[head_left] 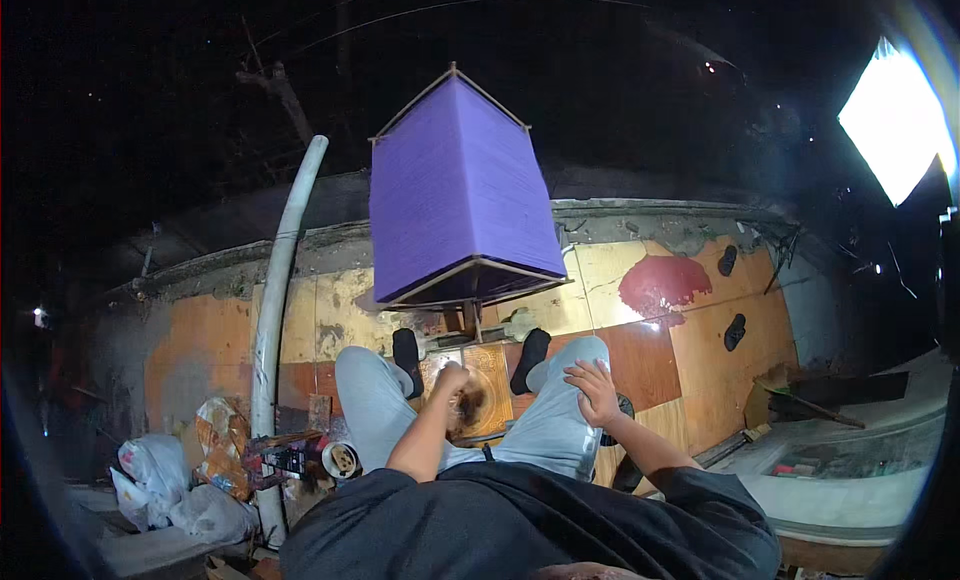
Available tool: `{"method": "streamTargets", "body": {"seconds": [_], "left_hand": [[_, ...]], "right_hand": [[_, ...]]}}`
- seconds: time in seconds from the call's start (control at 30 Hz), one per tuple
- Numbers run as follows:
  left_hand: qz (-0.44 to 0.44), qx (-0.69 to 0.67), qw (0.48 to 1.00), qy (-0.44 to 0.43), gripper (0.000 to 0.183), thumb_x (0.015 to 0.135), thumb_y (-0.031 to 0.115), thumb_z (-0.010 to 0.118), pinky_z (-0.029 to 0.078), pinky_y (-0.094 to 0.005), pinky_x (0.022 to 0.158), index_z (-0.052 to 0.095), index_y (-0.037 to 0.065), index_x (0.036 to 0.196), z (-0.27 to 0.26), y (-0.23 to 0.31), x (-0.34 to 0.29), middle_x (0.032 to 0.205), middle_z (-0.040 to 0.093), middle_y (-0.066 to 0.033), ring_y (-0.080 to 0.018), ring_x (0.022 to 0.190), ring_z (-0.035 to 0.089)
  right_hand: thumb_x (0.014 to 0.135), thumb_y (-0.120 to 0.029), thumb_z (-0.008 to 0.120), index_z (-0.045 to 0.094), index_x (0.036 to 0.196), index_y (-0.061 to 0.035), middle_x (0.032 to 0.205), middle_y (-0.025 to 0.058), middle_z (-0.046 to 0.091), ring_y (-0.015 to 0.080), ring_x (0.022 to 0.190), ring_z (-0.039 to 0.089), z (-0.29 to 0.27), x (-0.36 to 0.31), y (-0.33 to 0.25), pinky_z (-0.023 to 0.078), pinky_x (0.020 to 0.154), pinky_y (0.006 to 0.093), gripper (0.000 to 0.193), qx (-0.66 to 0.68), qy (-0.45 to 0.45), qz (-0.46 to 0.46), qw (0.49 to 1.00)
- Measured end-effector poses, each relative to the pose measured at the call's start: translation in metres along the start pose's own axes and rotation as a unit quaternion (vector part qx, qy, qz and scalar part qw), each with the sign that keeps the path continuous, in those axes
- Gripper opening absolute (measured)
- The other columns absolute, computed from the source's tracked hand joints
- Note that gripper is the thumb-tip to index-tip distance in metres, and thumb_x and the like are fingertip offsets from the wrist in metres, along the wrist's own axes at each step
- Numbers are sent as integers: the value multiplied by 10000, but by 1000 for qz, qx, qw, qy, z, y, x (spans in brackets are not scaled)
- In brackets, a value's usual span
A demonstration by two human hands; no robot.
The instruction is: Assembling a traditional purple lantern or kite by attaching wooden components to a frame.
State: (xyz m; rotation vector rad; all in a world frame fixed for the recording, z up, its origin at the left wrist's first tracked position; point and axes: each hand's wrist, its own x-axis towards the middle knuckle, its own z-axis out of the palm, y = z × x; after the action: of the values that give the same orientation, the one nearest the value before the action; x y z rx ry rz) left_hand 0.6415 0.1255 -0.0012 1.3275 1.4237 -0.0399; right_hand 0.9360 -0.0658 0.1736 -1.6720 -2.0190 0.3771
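In front of me stands a large box-shaped frame of thin sticks (452,195), its sides covered in purple thread or cloth. A short wooden post (473,322) shows below it, between my feet. My left hand (453,380) is closed in a fist between my knees, above an orange-brown patterned tile (490,380). Whatever the fist may hold is hidden. A dark brown patch, perhaps a shadow, shows beside it. My right hand (597,393) rests on my right knee, fingers spread, holding nothing.
To the left, a white pole (285,270) rises beside plastic bags (155,470) and a white tub (341,460). Two dark slippers (735,332) lie on patched flooring at right, near a red patch (664,284). A bright lamp (895,125) glows at upper right.
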Motion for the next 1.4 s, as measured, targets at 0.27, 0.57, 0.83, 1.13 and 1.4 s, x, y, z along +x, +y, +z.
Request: {"method": "streamTargets", "body": {"seconds": [0.27,0.57,0.83,1.13,1.4], "left_hand": [[36,101,992,70,367,889,298,554,470,-345,412,629,-41,768,-130,60,-154,568,610,-98,-203,417,579],[255,-126,914,-289,342,955,309,522,474,-305,834,526,24,1144,-78,147,-178,1163,598,-70,-143,1033,555],[42,-348,885,-306,292,907,357,579,494,-292,703,539,115,1066,62,141,-84,1013,620,-5,-111,888,601],[32,-121,987,-104,288,851,344,592,488,-305,516,613,57,855,23,8,-13,753,607,-44,-163,605,581],[51,183,977,95,471,761,430,652,510,-459,701,650,-41,733,-116,28,-111,738,647,-241,-396,750,647]], "right_hand": [[758,-187,444,601,1089,-75,1237,78,563,300,1274,414,1,4,3,174,1097,528,383,16,10,-15,1000],[735,-186,457,603,1092,-70,1242,83,554,298,1274,411,-3,6,0,182,1093,526,403,24,17,-19,999],[757,-185,449,600,1078,-72,1209,90,567,308,1260,424,-2,7,-7,190,1084,528,372,17,26,-8,999],[760,-182,434,612,1049,-70,1203,84,574,309,1257,427,1,6,-8,188,1081,528,358,15,18,1,1000],[730,-182,447,618,1050,-73,1199,77,580,304,1264,422,3,8,-8,189,1087,535,379,25,27,8,999]]}}
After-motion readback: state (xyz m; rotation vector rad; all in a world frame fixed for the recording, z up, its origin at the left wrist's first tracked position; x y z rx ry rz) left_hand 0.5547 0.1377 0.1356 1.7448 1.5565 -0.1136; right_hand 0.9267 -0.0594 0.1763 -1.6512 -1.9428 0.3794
